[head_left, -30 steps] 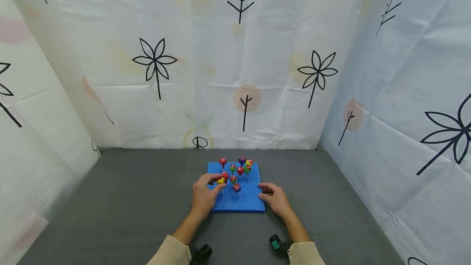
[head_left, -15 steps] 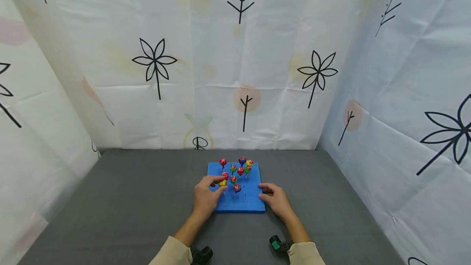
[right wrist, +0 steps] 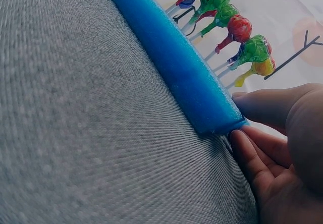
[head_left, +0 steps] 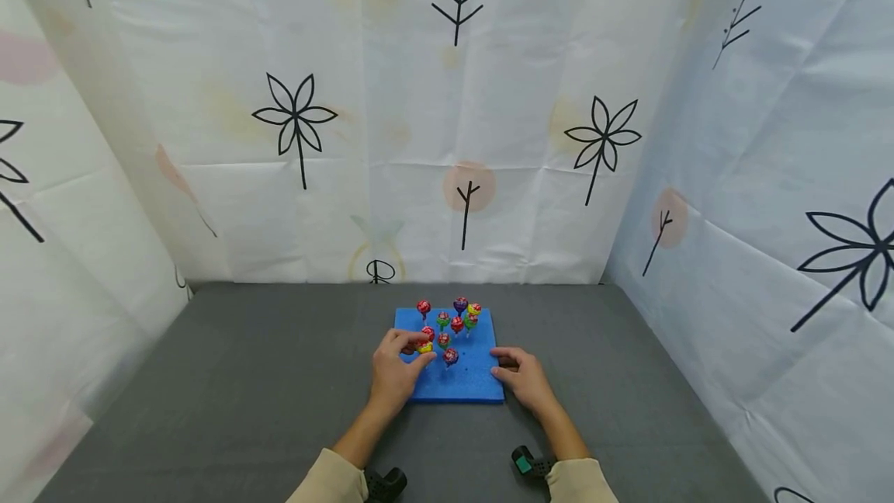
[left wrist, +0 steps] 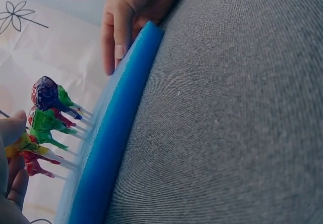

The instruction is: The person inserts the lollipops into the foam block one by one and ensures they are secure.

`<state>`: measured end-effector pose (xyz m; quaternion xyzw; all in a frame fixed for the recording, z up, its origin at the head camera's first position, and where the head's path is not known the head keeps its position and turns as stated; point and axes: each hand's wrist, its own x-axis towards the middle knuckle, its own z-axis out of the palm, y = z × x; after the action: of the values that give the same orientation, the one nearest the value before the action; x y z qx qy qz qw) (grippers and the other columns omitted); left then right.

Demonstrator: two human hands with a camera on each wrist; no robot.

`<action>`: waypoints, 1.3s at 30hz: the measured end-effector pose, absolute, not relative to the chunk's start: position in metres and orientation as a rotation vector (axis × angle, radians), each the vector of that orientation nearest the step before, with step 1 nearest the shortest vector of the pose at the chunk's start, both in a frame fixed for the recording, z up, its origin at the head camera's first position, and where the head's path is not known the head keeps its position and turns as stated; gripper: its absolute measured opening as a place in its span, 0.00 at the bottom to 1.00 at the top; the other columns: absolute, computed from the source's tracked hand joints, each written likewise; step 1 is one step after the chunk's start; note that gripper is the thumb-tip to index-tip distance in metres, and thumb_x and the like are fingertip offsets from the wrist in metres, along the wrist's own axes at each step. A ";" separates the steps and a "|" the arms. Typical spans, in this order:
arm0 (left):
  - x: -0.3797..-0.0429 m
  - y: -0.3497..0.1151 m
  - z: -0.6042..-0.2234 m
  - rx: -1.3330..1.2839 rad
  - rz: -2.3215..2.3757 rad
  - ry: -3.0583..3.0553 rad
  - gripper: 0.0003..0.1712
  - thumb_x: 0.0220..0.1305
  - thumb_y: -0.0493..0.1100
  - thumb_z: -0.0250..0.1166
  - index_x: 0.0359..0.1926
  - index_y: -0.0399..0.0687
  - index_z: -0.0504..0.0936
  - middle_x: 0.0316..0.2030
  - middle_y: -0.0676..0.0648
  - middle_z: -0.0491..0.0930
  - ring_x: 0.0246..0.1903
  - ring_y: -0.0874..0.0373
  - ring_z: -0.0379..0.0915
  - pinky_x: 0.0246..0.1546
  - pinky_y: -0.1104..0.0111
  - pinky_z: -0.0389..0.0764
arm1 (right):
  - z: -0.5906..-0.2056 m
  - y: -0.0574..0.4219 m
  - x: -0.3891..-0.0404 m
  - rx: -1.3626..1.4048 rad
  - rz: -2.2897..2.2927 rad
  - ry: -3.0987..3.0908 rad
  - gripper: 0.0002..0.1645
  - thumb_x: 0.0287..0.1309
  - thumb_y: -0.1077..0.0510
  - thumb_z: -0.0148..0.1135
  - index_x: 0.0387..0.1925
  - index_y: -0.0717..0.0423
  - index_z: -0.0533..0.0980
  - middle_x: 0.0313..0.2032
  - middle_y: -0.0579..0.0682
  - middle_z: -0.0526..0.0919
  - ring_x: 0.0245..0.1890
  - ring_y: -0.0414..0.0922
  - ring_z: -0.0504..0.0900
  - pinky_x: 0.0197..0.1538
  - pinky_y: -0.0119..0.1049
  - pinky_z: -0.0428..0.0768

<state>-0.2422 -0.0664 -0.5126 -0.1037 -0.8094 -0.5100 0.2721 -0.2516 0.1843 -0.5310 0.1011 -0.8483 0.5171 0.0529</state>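
Observation:
In the head view a blue foam board (head_left: pixel 464 386) lies flat, with several wrapped lollipops standing on their sticks in it. My left hand (head_left: pixel 393 371) pinches a yellow lollipop (head_left: pixel 425 348) by its head between thumb and fingers, over the board's left part. The left wrist view shows the yellow wrapper (left wrist: pixel 22 144) beside a green lollipop (left wrist: pixel 44 122); its stick end is hard to make out. At the board's right edge, my right hand (head_left: pixel 525 380) grips the foam. In the right wrist view its thumb (right wrist: pixel 267 103) lies on top, the fingers against the side.
A purple-red lollipop (head_left: pixel 450 356) stands nearest the front, a red one (head_left: pixel 423 307) at the back left. A grey cloth-covered table (head_left: pixel 279 379) surrounds the board. Printed white curtains (head_left: pixel 391 123) hang behind and at both sides.
My left hand has shifted a little to the right with the yellow lollipop, which also sits slightly lower. The right hand and the board have stayed put.

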 end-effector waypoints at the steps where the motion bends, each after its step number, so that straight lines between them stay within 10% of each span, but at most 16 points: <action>1: -0.242 -0.066 -0.513 -0.278 -1.379 -2.181 0.15 0.48 0.36 0.78 0.39 0.48 0.86 0.35 0.53 0.74 0.36 0.58 0.72 0.39 0.55 0.78 | -0.531 0.184 -0.251 0.311 1.576 -2.575 0.16 0.58 0.66 0.66 0.50 0.62 0.80 0.46 0.56 0.82 0.47 0.53 0.79 0.50 0.50 0.76; 39: -0.242 -0.069 -0.520 -0.212 -1.379 -2.173 0.18 0.49 0.37 0.78 0.42 0.46 0.83 0.38 0.51 0.81 0.36 0.59 0.77 0.39 0.63 0.79 | -0.529 0.180 -0.253 0.278 1.553 -2.608 0.16 0.59 0.66 0.66 0.50 0.60 0.80 0.47 0.54 0.82 0.47 0.52 0.79 0.51 0.50 0.76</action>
<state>-0.2415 -0.0692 -0.5199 -0.0787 -0.8088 -0.5131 0.2762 -0.2533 0.1800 -0.5293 0.0910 -0.8547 0.5090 0.0467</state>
